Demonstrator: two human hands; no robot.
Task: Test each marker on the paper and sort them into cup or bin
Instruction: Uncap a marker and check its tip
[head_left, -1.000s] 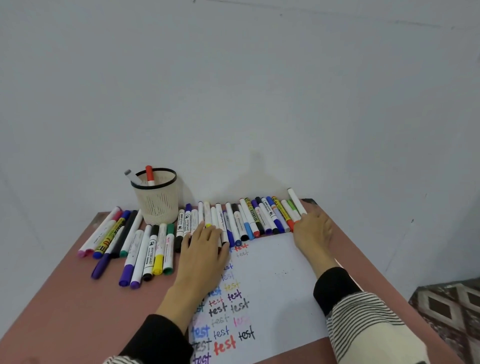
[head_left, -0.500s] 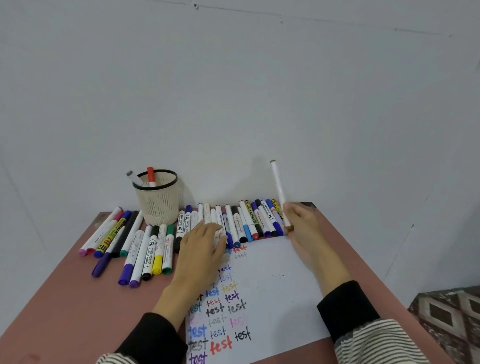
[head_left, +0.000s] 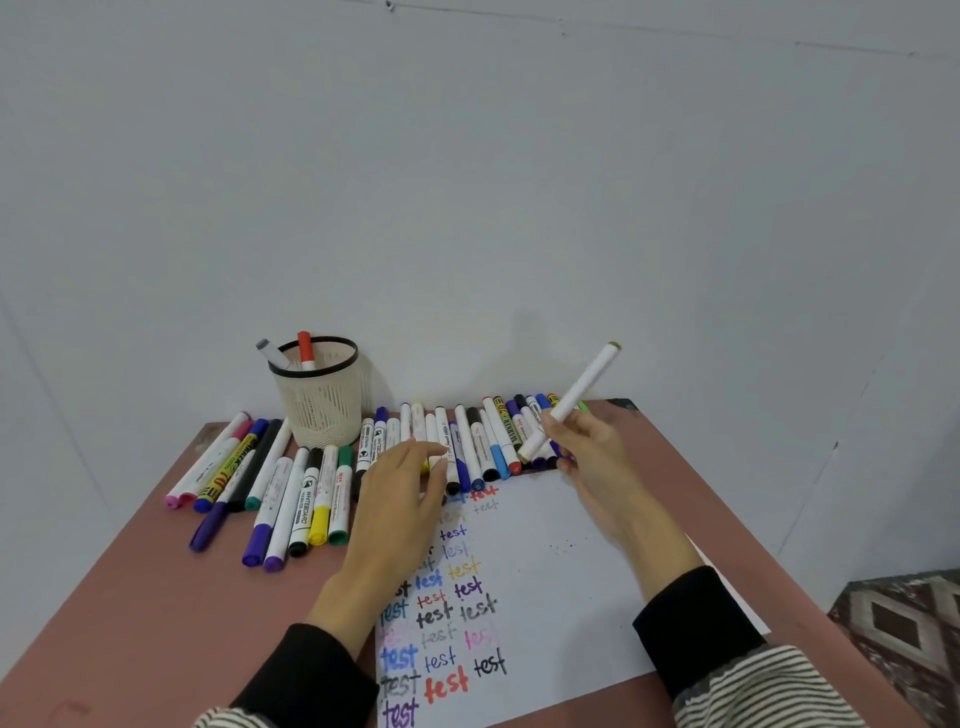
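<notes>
Head: slim white marker (head_left: 576, 396) in right hand (head_left: 589, 447)

Reddish-brown bench (head_left: 130, 613); white paper (head_left: 561, 582) with multicoloured "test" words; cream mesh cup (head_left: 322, 402), black rim; black-cuffed striped sleeves (head_left: 748, 670).

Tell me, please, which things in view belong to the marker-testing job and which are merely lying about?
Belonging to the job:
- white marker held in the right hand
- left hand resting by the row of markers
- paper with "test" written on it
- mesh cup holding two markers

Lying about:
- patterned floor mat
</notes>
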